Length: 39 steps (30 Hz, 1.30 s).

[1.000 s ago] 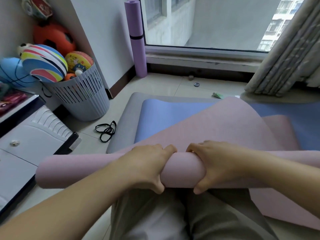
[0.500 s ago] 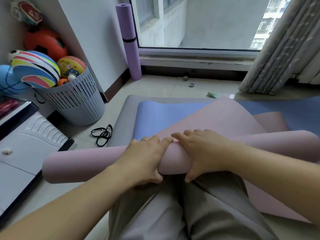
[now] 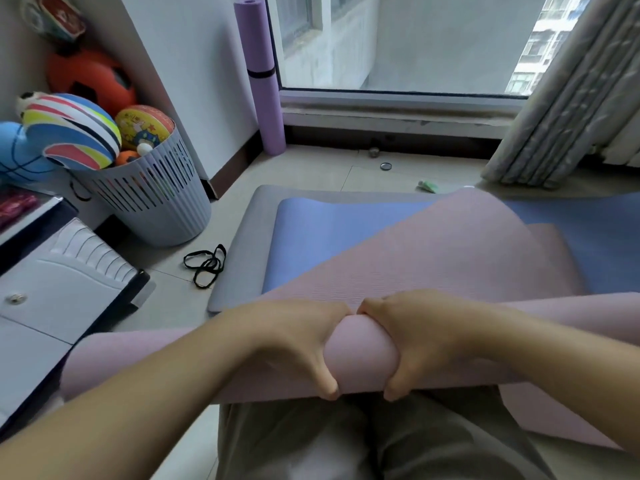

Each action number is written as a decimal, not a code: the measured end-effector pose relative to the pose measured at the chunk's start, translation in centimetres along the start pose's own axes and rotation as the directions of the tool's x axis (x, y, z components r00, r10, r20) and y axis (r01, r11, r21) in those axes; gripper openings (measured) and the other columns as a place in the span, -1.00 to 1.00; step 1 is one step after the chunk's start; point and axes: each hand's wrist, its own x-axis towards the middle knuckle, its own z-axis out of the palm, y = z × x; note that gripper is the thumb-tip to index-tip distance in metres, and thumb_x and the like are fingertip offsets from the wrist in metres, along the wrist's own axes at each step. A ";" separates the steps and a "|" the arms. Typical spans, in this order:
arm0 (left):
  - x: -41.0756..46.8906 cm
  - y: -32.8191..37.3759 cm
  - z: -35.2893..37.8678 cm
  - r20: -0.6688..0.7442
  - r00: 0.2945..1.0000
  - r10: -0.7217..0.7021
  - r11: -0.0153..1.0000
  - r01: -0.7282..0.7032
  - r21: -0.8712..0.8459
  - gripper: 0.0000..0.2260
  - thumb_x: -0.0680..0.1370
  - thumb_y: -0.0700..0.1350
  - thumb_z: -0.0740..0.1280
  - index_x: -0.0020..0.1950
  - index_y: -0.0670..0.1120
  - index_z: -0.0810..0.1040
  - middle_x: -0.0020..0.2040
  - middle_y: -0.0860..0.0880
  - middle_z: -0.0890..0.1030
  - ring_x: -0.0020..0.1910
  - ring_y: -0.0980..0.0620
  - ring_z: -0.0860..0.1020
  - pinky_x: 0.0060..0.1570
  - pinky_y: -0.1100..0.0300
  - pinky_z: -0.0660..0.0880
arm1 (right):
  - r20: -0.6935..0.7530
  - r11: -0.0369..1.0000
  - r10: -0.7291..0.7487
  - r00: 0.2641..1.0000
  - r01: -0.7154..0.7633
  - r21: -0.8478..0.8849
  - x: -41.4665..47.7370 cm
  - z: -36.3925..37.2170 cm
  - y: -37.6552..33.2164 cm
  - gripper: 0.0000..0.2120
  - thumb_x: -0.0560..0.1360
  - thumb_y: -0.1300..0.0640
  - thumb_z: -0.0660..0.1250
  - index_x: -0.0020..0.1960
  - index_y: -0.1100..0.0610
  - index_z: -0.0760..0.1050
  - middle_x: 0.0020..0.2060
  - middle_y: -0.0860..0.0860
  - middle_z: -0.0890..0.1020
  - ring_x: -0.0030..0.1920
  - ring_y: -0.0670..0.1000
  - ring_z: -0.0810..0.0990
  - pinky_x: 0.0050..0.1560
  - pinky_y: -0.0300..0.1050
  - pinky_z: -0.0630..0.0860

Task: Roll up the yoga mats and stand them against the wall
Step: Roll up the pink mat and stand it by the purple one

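Since half a second ago both hands have curled further round the pink mat [image 3: 360, 351]. The fingers that lay over the top of its roll now wrap its far side, and the thumbs hook under its near edge. The left hand [image 3: 294, 344] and the right hand [image 3: 426, 341] meet at the middle of the roll, knuckles almost touching, and each grip is clamped on it.

One purple mat [image 3: 261, 81] is already rolled and cinched with a dark strap. It stands upright against the wall [image 3: 194, 81] beyond the basket [image 3: 152, 202] of balls. That part of the task looks finished.

The pink mat is only partly rolled. The roll is thick, but a broad stretch of its sheet still runs out flat to the basket's right, as the camera sees it. That sheet lies over the blue mat [image 3: 329, 237], which rests flat on the grey mat [image 3: 249, 237], and neither of these is rolled yet.

Loose black bands [image 3: 206, 265] lie on the floor [image 3: 311, 168] just in front of the basket, probably for binding the rolls.

By this reckoning, the pink mat still has to be finished, bound and stood up, and then the other two.
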 end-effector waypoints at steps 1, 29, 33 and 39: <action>-0.1 -0.1 0.5 -0.034 0.999 0.004 1.000 -0.004 -0.001 -0.35 0.31 0.17 0.46 0.33 0.21 0.26 0.16 0.16 0.47 0.12 0.11 0.44 0.08 0.15 0.47 | 0.009 1.000 0.001 1.000 -0.001 0.016 0.3 0.3 0.2 -0.29 0.18 -0.26 0.52 0.23 -0.10 0.33 0.01 -0.15 0.56 -0.03 -0.05 0.53 -0.03 -0.09 0.50; -0.7 0.6 -1.0 -0.537 0.828 0.163 0.952 0.011 0.306 -0.25 0.34 0.22 0.36 0.44 0.15 0.10 0.13 0.06 0.45 0.08 -0.02 0.49 -0.06 0.09 0.44 | -0.173 0.993 -0.012 0.985 -0.009 -0.118 -1.2 -5.0 1.2 -0.33 0.16 -0.33 0.47 0.18 -0.17 0.34 -0.04 -0.18 0.56 -0.06 -0.12 0.52 0.01 -0.10 0.51; -0.3 1.0 1.3 -0.330 0.932 0.151 0.973 -0.081 0.215 -0.28 0.31 0.17 0.42 0.39 0.13 0.18 0.16 0.04 0.49 0.10 -0.04 0.51 0.03 0.05 0.49 | -0.057 1.000 0.001 0.998 -0.001 0.003 -1.8 -1.0 0.5 -0.28 0.19 -0.35 0.45 0.26 -0.16 0.31 0.08 -0.22 0.50 0.09 -0.13 0.49 0.11 -0.15 0.46; 1.5 -0.8 -0.4 -0.059 0.996 0.067 0.996 -0.070 -0.050 -0.30 0.23 0.24 0.44 0.31 0.25 0.26 0.12 0.17 0.54 0.06 0.08 0.54 0.05 0.07 0.53 | -0.263 0.927 -0.044 0.964 -0.058 -0.370 -3.0 1.3 -0.7 0.01 0.25 -0.42 0.30 0.50 0.01 -0.04 0.24 -0.05 0.35 0.17 0.04 0.38 0.16 -0.01 0.40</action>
